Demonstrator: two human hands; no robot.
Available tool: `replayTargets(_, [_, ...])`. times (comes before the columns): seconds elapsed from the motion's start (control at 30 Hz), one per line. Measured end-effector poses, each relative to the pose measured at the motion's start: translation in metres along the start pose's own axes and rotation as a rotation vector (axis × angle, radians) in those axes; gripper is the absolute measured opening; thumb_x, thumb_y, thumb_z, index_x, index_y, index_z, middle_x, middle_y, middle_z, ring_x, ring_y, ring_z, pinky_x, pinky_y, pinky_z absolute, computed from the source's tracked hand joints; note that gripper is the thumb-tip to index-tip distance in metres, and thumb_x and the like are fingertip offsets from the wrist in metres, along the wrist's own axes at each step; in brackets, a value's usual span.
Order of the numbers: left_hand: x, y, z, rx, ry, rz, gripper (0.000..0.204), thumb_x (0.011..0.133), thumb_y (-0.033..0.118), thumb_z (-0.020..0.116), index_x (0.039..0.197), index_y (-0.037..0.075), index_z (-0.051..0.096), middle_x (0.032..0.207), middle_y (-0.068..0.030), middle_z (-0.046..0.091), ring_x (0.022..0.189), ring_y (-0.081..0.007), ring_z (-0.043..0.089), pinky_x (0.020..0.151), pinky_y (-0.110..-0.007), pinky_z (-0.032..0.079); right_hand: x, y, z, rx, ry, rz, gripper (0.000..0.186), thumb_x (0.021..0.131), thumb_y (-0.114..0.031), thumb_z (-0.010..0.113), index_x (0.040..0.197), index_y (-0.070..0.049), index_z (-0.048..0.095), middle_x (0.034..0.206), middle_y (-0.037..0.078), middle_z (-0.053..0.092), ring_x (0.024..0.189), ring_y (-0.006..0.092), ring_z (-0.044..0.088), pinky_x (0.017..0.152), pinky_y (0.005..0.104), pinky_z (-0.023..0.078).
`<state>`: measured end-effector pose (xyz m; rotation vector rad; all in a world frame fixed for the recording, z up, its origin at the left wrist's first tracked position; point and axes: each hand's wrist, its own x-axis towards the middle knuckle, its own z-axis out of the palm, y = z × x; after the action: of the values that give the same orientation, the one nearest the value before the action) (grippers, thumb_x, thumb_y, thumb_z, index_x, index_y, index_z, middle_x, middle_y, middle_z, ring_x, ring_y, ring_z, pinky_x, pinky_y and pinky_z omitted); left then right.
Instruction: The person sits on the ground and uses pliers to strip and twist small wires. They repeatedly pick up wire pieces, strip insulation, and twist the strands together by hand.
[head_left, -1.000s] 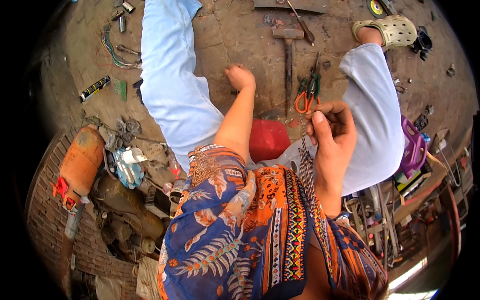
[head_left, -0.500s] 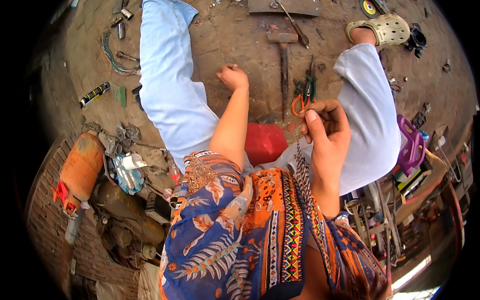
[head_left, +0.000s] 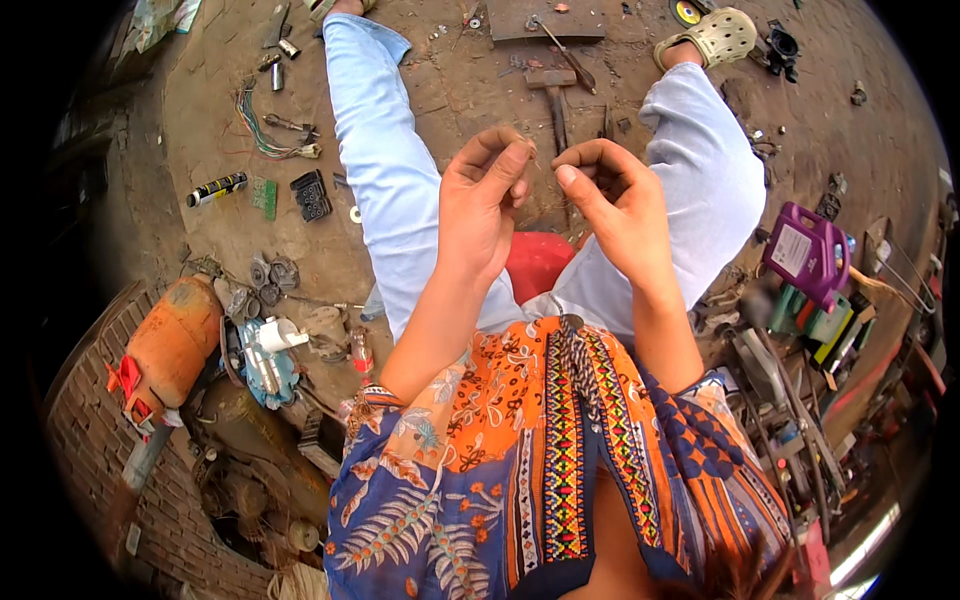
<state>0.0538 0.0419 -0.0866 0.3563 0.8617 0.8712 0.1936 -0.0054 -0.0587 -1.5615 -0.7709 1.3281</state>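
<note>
The left hand [head_left: 485, 195] and right hand [head_left: 620, 205] are raised just apart above the floor, each drawn into a narrow pinch of thumb and fingers, probably so that the fingertips can be watched closely. If a fine piece is held there, between the left fingertips, it is too small to be told; whether anything is gripped by the right cannot be told either. Below them, a red block [head_left: 540, 262] is partly covered by the legs and may be used as a seat. Beyond, a hammer [head_left: 553, 80] is laid with its head just off the near edge of a metal plate [head_left: 515, 22]; a screwdriver [head_left: 580, 75] is laid across that edge, its handle perhaps left outward for easy reach. Further left, a green board [head_left: 264, 197] is set just beside a black-and-yellow tube [head_left: 217, 189], seemingly kept clear of the legs.
</note>
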Motion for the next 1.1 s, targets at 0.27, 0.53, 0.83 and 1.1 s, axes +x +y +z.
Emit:
replayTargets(0.27, [-0.061, 0.003, 0.032, 0.047, -0.097, 0.058, 0.013, 0.084, 0.008, 0.066, 0.096, 0.002, 0.064, 0.087, -0.0050, 0.064, 0.063, -0.0065, 0.048, 0.057, -0.019, 0.039, -0.055, -0.016, -0.010, 0.155, -0.005, -0.053, 0.010, 0.080, -0.008, 0.066, 0.082, 0.000, 0.060, 0.070, -0.003, 0.057, 0.062, 0.0013, 0.048, 0.053, 0.0174, 0.037])
replayTargets(0.53, [-0.092, -0.007, 0.038, 0.188, -0.188, 0.095, 0.011, 0.084, 0.003, 0.064, 0.093, -0.002, 0.062, 0.087, -0.0041, 0.061, 0.078, -0.0092, 0.056, 0.072, -0.023, 0.045, -0.088, -0.023, -0.017, 0.052, 0.020, -0.122, 0.008, 0.077, -0.005, 0.064, 0.079, 0.000, 0.058, 0.066, -0.002, 0.056, 0.059, 0.0012, 0.046, 0.052, 0.0181, 0.036])
replayTargets(0.83, [-0.087, 0.004, 0.031, -0.019, -0.105, 0.186, 0.014, 0.087, 0.010, 0.061, 0.094, -0.002, 0.063, 0.087, -0.0040, 0.060, 0.067, -0.0070, 0.050, 0.058, -0.020, 0.039, -0.100, -0.030, -0.007, -0.004, 0.107, -0.129, 0.006, 0.073, 0.000, 0.063, 0.074, 0.000, 0.058, 0.060, -0.003, 0.053, 0.052, 0.0013, 0.042, 0.048, 0.0182, 0.034])
replayTargets(1.1, [-0.102, -0.008, 0.038, 0.289, -0.141, 0.158, 0.012, 0.084, 0.006, 0.065, 0.094, -0.001, 0.065, 0.092, -0.0020, 0.063, 0.067, -0.0028, 0.048, 0.055, -0.018, 0.037, -0.100, -0.031, -0.003, -0.160, 0.234, -0.256, 0.008, 0.072, -0.003, 0.067, 0.072, -0.001, 0.059, 0.059, -0.005, 0.051, 0.052, 0.0010, 0.039, 0.048, 0.0188, 0.033])
